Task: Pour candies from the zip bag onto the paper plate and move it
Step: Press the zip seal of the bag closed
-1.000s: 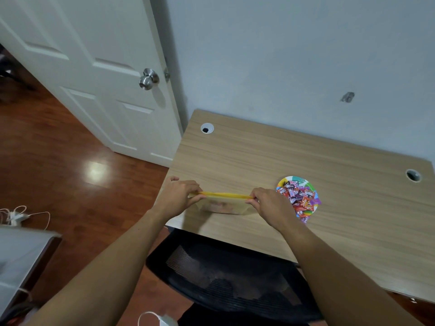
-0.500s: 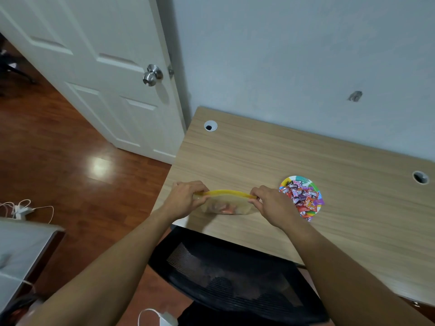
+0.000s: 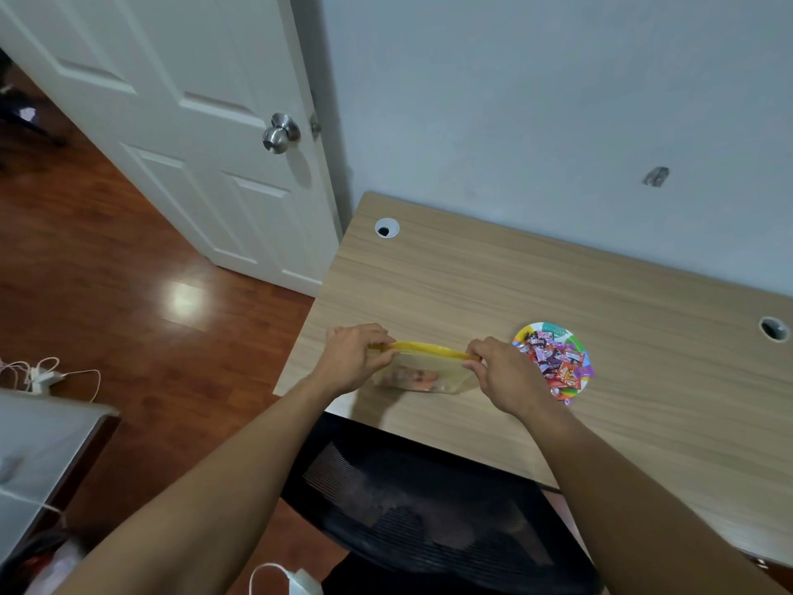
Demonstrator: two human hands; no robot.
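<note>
A: So, where's the bag?

B: On the desk, near its front edge, just left of the plate. The left hand pinches one end of the yellow zip strip, the right hand pinches the other, both closed on the bag. Candies already heap on the plate, and a few seem to remain inside the bag.

A: Is the zip open?

B: I can't tell from this angle. If the job now is parting it, I'd say keep the bag upright and pull the two lips apart from the middle rather than tugging the ends, so it doesn't jerk.

A: And the pour?

B: Probably lift it over the plate's middle and tip slowly. The pile already reaches the rim, so spills are the likely risk.
</note>
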